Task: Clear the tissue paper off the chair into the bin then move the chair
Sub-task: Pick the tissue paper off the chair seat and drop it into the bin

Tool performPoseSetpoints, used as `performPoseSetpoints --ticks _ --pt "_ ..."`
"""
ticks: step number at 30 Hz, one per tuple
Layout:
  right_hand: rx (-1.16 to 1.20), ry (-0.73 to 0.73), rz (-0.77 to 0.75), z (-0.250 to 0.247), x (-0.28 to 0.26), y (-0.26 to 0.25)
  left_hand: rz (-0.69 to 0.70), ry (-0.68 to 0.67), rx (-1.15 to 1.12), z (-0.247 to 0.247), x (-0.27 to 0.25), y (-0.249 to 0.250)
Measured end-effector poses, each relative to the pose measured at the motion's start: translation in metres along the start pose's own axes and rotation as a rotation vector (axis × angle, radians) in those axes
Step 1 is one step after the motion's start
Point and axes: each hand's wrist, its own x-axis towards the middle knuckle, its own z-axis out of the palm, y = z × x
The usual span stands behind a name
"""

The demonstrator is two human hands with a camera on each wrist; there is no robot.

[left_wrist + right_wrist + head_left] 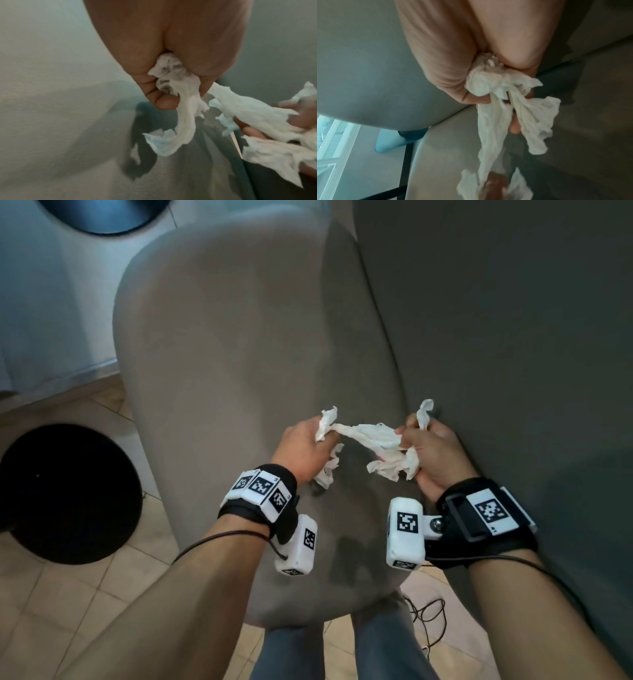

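Both hands are over the seat of the grey chair (219, 344), each with a clenched grip on crumpled tissue paper (371, 436). The left hand (303, 450) has a wad bunched in its fist with a tail hanging below; the right hand (435, 453) holds another wad, and a twisted strand of tissue stretches between the two fists, so the paper reads as one linked bundle lifted just above the cushion. No loose scraps are visible on the seat, though the patch under the hands is hidden.

Judging by this, the gathering step looks about finished. Still to do: carrying the bundle to the bin, dropping it in, and moving the chair. A round black object (68, 491) on the tiled floor at 9 o'clock from the hands may be the bin, but that cannot be told for sure.
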Motion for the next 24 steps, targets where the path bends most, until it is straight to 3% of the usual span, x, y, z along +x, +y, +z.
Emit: performPoseSetpoints --ticks 8,14,19,24 --pt "-0.055 0.028 0.019 0.013 -0.013 -0.002 -0.128 0.276 -0.222 -0.038 -0.044 -0.025" --pt "-0.204 0.078 0.0 0.03 -0.026 0.007 -0.144 0.49 -0.395 -0.056 -0.099 -0.048" --pt "-0.237 -0.02 -0.007 0.048 -0.041 0.017 0.021 0.592 -0.351 -0.06 -0.14 -0.064" --pt "-0.305 -0.11 -0.012 0.071 -0.052 0.019 -0.082 0.657 -0.563 -0.053 -0.165 -0.072"
